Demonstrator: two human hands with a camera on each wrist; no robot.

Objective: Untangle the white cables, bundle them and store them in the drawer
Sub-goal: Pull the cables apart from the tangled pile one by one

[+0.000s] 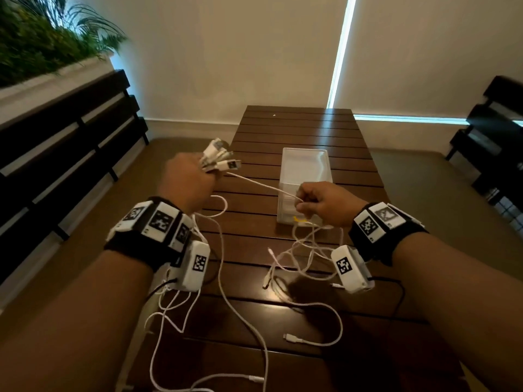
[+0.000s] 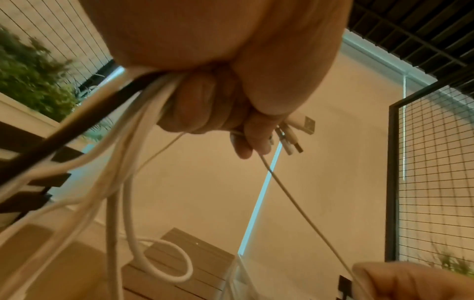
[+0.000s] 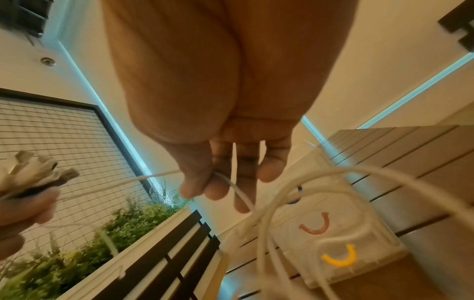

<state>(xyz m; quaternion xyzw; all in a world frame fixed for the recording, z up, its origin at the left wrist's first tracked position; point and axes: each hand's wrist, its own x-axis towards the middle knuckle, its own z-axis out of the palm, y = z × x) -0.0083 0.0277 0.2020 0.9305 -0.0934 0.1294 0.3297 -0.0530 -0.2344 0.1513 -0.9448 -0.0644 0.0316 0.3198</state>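
My left hand (image 1: pixel 195 172) (image 2: pixel 231 125) is raised over the table's left edge and grips a bunch of white cable plugs (image 1: pixel 220 157) (image 2: pixel 295 134). One thin white cable (image 1: pixel 263 185) (image 2: pixel 295 205) runs taut from that fist to my right hand (image 1: pixel 319 203) (image 3: pixel 218 182), which pinches it between thumb and fingers just in front of the translucent drawer unit (image 1: pixel 304 179) (image 3: pixel 333 239). Loose white cables (image 1: pixel 226 292) hang from both hands and lie tangled on the dark wooden table (image 1: pixel 297 128). The drawers have coloured handles (image 3: pixel 338 257) and look closed.
Dark slatted benches stand at the left (image 1: pixel 70 142) and right (image 1: pixel 492 137) of the table. A planter with green plants (image 1: pixel 42 43) sits behind the left bench. A black wire (image 1: pixel 393 301) from my wrist camera trails over the table's right side.
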